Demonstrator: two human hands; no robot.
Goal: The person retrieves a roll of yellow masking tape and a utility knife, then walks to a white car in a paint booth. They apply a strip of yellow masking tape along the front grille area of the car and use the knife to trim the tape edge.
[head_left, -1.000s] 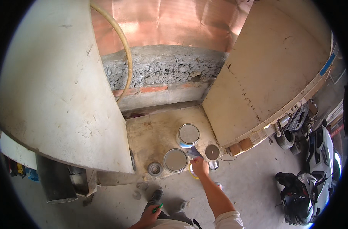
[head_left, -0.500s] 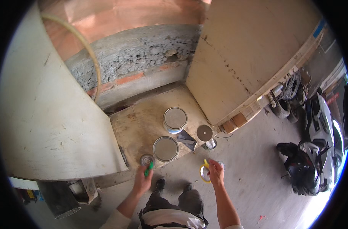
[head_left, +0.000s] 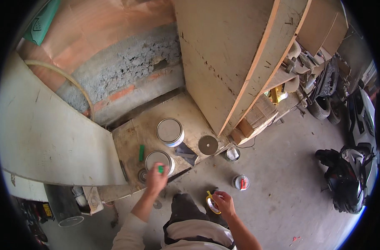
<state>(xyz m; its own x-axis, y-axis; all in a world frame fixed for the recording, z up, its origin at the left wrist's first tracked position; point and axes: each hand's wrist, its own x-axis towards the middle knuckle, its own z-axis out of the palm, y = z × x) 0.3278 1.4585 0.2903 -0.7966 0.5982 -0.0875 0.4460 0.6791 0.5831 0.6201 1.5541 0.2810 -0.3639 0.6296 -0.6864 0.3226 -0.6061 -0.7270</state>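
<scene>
the left hand (head_left: pixel 156 180) is at lower centre of the frame, over the near edge of the low wooden surface (head_left: pixel 129 137); its fingers are closed on a small green piece (head_left: pixel 160 169), held just at the near rim of the front paint can (head_left: pixel 158 160). a second green piece (head_left: pixel 141 153) lies flat on the surface just left of that can. the rear paint can (head_left: pixel 170 131) stands further up the frame, near the front can but apart from it. a dark round disc (head_left: pixel 208 144) lies at the right end of the surface. the right hand (head_left: pixel 223 203) is at lower centre-right, above the concrete floor (head_left: pixel 281 187); its fingers are closed on a yellow tape roll (head_left: pixel 211 204). a small tin with a red mark (head_left: pixel 241 182) stands on the floor just up and right of the right hand.
</scene>
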